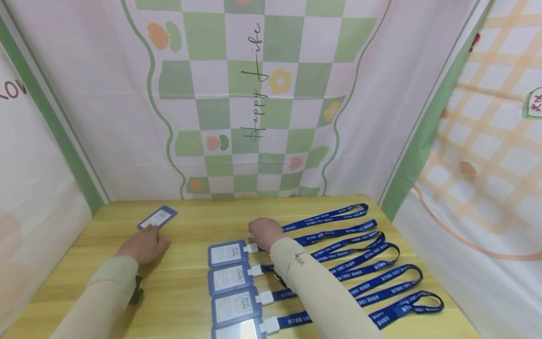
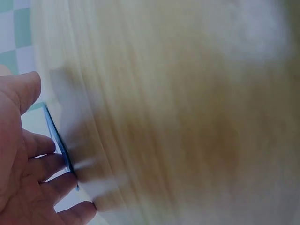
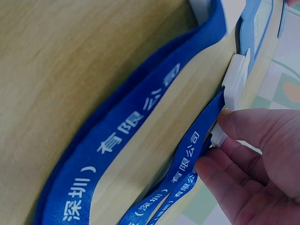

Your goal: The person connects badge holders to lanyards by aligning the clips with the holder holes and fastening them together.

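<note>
At the far left of the table, a blue-framed card holder (image 1: 157, 217) lies flat, with the fingertips of my left hand (image 1: 141, 246) on its near edge. Those fingers are loosely extended, and in the left wrist view the holder (image 2: 57, 138) shows edge-on beside them. My right hand (image 1: 267, 233) pinches the white clip end (image 3: 217, 136) of the farthest blue lanyard (image 1: 326, 217) between thumb and fingers. That lanyard has no card holder at its clip. White print runs along the strap (image 3: 185, 157).
Several blue card holders (image 1: 228, 254) labelled ID/IC CARD lie in a column, each joined by a white clip (image 1: 267, 297) to a blue lanyard (image 1: 389, 287) stretching right. The right forearm crosses over the straps. A printed cloth (image 1: 250, 113) hangs behind the wooden table (image 1: 178, 301).
</note>
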`<control>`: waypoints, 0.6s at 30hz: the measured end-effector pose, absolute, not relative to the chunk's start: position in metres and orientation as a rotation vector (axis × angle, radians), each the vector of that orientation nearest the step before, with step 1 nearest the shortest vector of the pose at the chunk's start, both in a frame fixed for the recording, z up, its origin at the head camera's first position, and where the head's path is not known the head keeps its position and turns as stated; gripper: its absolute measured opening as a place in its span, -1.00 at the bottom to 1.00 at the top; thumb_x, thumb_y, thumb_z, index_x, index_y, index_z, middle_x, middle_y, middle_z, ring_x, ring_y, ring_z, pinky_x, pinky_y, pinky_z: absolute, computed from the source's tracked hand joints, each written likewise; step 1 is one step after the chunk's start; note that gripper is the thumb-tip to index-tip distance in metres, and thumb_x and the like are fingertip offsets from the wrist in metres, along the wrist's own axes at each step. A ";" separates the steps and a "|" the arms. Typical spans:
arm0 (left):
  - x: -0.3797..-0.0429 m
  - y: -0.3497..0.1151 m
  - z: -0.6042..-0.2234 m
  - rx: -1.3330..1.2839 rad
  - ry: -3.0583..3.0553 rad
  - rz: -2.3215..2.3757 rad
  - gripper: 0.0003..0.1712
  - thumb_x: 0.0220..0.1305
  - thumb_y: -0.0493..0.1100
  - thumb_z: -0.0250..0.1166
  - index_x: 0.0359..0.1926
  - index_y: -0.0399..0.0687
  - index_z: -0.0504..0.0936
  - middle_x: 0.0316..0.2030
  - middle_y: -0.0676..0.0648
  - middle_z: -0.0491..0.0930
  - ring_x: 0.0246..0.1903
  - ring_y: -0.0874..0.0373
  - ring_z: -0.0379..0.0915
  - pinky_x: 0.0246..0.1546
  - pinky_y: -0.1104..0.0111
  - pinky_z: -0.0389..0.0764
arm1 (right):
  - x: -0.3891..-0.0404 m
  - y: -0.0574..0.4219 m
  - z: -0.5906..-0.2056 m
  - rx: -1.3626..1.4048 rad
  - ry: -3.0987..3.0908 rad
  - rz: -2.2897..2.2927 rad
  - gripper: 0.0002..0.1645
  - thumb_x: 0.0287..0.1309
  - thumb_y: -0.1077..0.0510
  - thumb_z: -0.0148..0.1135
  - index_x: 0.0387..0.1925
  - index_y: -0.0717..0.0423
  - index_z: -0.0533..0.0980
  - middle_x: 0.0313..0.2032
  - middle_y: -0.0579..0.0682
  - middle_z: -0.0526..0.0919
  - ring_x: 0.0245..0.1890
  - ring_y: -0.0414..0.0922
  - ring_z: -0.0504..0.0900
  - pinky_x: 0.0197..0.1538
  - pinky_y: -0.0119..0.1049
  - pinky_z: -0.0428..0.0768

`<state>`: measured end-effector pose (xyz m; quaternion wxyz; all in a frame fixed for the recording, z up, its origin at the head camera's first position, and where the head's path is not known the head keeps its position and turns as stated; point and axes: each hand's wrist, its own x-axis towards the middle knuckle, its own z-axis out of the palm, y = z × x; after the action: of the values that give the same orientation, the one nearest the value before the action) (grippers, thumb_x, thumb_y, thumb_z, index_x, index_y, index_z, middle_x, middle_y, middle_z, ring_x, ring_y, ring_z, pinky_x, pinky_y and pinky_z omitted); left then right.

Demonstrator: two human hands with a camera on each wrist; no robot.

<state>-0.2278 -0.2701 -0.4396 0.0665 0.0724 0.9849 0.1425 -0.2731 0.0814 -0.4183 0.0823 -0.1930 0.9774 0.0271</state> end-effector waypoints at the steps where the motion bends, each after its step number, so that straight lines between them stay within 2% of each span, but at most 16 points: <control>1: -0.228 -0.270 -0.440 0.219 2.971 0.430 -0.12 0.58 0.15 0.01 0.35 -0.72 0.23 0.35 -0.72 0.20 0.32 -0.67 0.20 0.33 -0.38 0.37 | -0.273 0.081 -0.418 -0.580 2.921 0.084 -0.83 0.44 0.21 0.22 -0.07 -0.02 0.69 -0.12 -0.04 0.78 -0.08 -0.09 0.74 0.05 -0.19 0.75; 18: -0.227 -0.268 -0.442 0.203 2.999 0.385 -0.19 0.56 0.12 0.02 0.34 -0.64 0.32 0.29 -0.70 0.31 0.24 -0.66 0.32 0.24 -0.38 0.46 | -0.275 0.081 -0.421 -0.561 2.920 0.078 -0.83 0.45 0.20 0.22 -0.06 -0.02 0.69 -0.12 -0.04 0.78 -0.07 -0.09 0.74 0.06 -0.18 0.75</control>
<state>-0.2267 -0.2684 -0.4421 0.0557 0.0668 0.9881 0.1268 -0.2748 0.0811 -0.4211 0.0834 -0.1881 0.9783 0.0262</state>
